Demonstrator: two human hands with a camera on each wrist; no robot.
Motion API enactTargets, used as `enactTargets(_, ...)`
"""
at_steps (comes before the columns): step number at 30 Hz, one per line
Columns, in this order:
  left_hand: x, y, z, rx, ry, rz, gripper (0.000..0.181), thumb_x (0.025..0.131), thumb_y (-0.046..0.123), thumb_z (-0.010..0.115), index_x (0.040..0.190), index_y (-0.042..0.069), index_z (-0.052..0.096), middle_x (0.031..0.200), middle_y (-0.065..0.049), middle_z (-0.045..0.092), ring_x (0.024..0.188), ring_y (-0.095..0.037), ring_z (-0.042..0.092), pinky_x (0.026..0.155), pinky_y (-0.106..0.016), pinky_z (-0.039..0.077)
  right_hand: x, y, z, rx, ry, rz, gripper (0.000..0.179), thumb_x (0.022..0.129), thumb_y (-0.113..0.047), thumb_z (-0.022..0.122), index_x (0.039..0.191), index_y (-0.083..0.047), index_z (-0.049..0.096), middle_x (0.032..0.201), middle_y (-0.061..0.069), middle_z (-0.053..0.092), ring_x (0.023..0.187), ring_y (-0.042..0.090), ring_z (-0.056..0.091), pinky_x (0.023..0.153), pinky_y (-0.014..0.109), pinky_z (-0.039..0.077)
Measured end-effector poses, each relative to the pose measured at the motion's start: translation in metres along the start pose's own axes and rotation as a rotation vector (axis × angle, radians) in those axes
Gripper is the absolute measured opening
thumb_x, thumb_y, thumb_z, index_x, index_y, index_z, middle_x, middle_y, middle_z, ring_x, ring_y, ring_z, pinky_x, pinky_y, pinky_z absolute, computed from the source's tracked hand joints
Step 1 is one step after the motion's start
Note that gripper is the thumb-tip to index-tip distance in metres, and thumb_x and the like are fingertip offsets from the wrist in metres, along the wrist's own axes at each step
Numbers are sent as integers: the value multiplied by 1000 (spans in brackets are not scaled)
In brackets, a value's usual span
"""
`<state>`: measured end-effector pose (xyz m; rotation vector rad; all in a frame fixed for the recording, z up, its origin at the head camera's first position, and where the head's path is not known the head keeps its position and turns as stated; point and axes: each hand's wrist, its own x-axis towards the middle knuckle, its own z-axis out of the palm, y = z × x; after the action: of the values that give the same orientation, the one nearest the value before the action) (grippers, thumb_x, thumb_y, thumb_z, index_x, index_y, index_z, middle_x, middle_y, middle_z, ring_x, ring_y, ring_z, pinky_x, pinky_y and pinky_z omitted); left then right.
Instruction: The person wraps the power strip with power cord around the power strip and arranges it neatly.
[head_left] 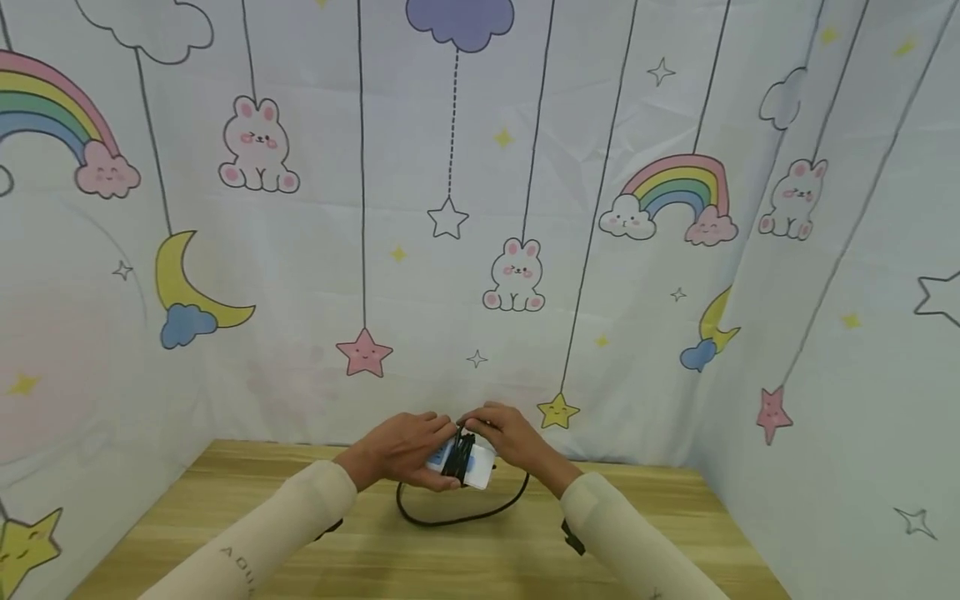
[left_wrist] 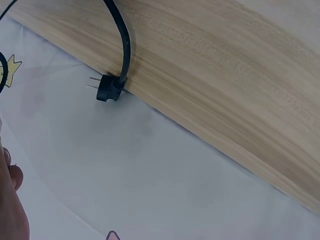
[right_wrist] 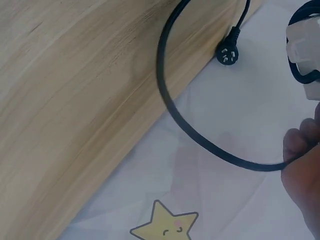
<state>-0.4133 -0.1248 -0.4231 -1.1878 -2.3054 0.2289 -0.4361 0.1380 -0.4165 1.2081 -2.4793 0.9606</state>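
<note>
Left hand (head_left: 407,447) clasping white block (head_left: 480,467), right hand (head_left: 512,433) pinching black cord (head_left: 459,458) wound around block, wooden table (head_left: 675,496) beneath

Dark capitals (head_left: 239,565) run along the left sleeve (head_left: 273,521), an "A" first and a "U" farther on, the letter between them uncertain; a small dark mark (head_left: 656,594) on the right sleeve (head_left: 630,533), at the head view's lower edge, and blue print on the white block (head_left: 481,469) are too indistinct to read.
</note>
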Motion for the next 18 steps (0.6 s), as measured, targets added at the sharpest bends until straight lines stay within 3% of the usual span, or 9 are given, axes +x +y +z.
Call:
enactTargets(2, 0, 1, 0, -64, 10, -16, 68, 99, 83, 63, 121, 18, 61, 98, 5, 61, 75, -5, 45, 61, -26, 47, 0, 2, -2, 40, -33, 23, 30, 118, -17, 57, 136, -5, 79, 118, 12, 75, 107, 34, 71, 94, 34, 58)
enactTargets(4, 0, 1, 0, -108, 23, -28, 67, 100, 82, 63, 121, 18, 61, 98, 6, 60, 75, -4, 44, 62, -25, 45, 0, 3, -3, 67, -43, 40, 31, 119, -17, 56, 138, -7, 78, 121, 11, 74, 108, 27, 70, 95, 32, 58)
enactTargets(9, 0, 2, -2, -175, 58, -33, 65, 99, 80, 66, 117, 18, 59, 94, 8, 57, 74, -2, 42, 61, -21, 41, -1, 8, -6, 170, 27, 27, 23, 114, -13, 66, 128, -5, 83, 113, 14, 74, 94, 8, 62, 86, 28, 55)
enactTargets(13, 0, 3, -2, -222, 85, -29, 63, 99, 78, 69, 117, 18, 59, 92, 9, 55, 75, 0, 42, 62, -18, 39, -2, 12, -8, 238, 32, -11, 22, 112, -8, 67, 125, -1, 83, 108, 19, 73, 89, 9, 59, 81, 27, 51)
enactTargets(18, 0, 3, -3, -296, 101, -45, 62, 99, 73, 72, 119, 16, 60, 94, 8, 58, 76, -1, 44, 64, -19, 41, -1, 14, -10, 284, -29, -20, 27, 116, -9, 60, 134, 0, 78, 122, 23, 75, 101, 11, 67, 90, 28, 56)
